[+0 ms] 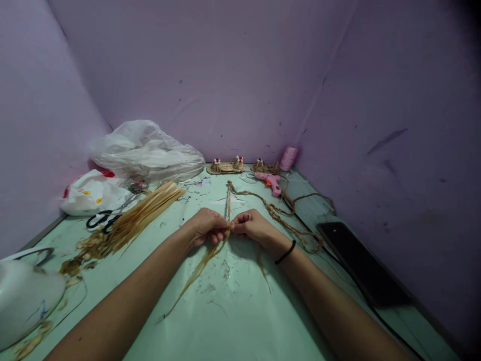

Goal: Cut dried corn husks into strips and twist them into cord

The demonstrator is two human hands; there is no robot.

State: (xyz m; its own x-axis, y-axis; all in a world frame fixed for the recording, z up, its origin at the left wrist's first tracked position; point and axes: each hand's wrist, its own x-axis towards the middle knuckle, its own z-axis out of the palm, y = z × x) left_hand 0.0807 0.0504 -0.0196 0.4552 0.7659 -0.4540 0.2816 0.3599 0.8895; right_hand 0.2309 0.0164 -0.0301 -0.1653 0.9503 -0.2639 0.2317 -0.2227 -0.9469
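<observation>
Both hands meet over the middle of the pale green tabletop. With fingers closed, my left hand (208,226) pinches the lower end of a twisted fibre cord (228,203). My right hand (251,224) pinches the same cord from the other side, fingertips almost touching the left ones. Flat tan fibre strips (203,265) hang loose below the left hand, and another thin strip (262,265) trails below the right. Beyond the hands, the cord rises to a bend and continues as a long brown rope (276,213), lying in loops at the right.
Left lie a dry fibre bundle (146,215), black-handled scissors (98,219), a white bowl (30,296) and plastic bags (146,150). At the back are woven pieces (225,168), a pink glue gun (269,182) and a pink thread spool (288,158). Right lies a dark phone-like slab (361,265).
</observation>
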